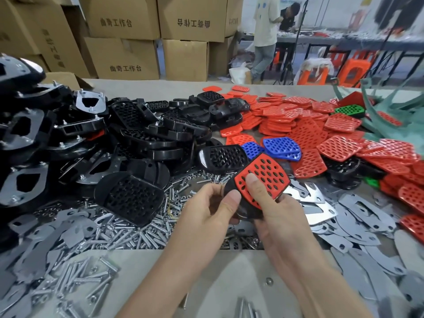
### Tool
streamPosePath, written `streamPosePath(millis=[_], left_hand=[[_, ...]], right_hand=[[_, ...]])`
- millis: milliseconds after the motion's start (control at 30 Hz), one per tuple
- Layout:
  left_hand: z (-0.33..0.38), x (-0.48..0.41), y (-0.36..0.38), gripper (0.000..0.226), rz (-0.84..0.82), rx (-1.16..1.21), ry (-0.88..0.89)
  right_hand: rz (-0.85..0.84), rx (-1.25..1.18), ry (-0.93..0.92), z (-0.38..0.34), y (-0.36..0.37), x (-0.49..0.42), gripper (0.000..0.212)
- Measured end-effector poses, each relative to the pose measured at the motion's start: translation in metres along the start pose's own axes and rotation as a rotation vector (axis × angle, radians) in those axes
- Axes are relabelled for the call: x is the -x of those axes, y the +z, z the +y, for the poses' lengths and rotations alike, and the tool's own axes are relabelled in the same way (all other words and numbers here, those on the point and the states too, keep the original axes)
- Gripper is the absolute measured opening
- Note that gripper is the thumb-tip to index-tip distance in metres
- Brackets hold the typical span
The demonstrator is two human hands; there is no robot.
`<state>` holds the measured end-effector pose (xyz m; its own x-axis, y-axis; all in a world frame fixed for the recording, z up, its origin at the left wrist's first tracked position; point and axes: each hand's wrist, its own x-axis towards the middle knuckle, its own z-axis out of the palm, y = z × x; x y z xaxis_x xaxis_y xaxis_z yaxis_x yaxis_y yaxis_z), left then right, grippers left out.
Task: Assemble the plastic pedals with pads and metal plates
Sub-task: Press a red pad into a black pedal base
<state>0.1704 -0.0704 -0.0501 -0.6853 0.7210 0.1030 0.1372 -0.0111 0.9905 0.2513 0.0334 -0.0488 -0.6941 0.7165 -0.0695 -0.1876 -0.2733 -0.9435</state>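
Your left hand and right hand grip a black pedal, fingers curled round it; your right thumb presses the red pad on top.

Hole-dotted red pad on black pedal; blue pads likewise perforated; one green pad; silvery metal plates; beige surface.

forearms reach forward, left grip and right grip curled, thumbs pressing down.
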Motion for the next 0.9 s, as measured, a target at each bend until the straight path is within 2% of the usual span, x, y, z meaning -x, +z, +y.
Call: streamPosePath(millis=[100,167,267,333,433,500,533,667,900], left_hand=[[0.000,-0.003,-0.002,0.047,-0.016,0.018,-0.042],[0.001,-0.006,-0.006,0.048,-0.046,0.015,-0.048],[0.004,-0.007,-0.012,0.043,-0.144,-0.017,-0.045],[0.005,-0.007,-0.014,0.044,-0.142,-0.001,-0.051],[0.002,-0.008,-0.013,0.047,-0.042,0.071,-0.097],[0.002,-0.008,-0.013,0.047,-0.016,0.044,-0.100],[0.003,-0.008,-0.013,0.046,-0.026,0.021,-0.099],[0.005,-0.010,-0.014,0.028,-0.098,-0.045,-0.119],[0.007,-0.009,-0.012,0.026,-0.097,-0.101,-0.117]], right_hand=[[-0.046,0.093,-0.020,-0.002,-0.003,0.000,0.046],[-0.107,0.162,-0.018,-0.004,-0.005,0.001,0.047],[-0.196,0.240,-0.013,-0.007,-0.006,0.004,0.036],[-0.228,0.248,-0.001,-0.008,-0.006,0.006,0.036],[-0.193,0.209,0.032,-0.006,-0.009,0.004,0.044],[-0.158,0.232,0.021,-0.004,-0.009,0.003,0.023],[-0.134,0.243,0.013,-0.003,-0.008,0.003,0.015],[-0.073,0.315,-0.021,0.000,-0.006,0.005,0.015],[-0.046,0.386,-0.066,0.002,-0.007,0.004,0.017]])
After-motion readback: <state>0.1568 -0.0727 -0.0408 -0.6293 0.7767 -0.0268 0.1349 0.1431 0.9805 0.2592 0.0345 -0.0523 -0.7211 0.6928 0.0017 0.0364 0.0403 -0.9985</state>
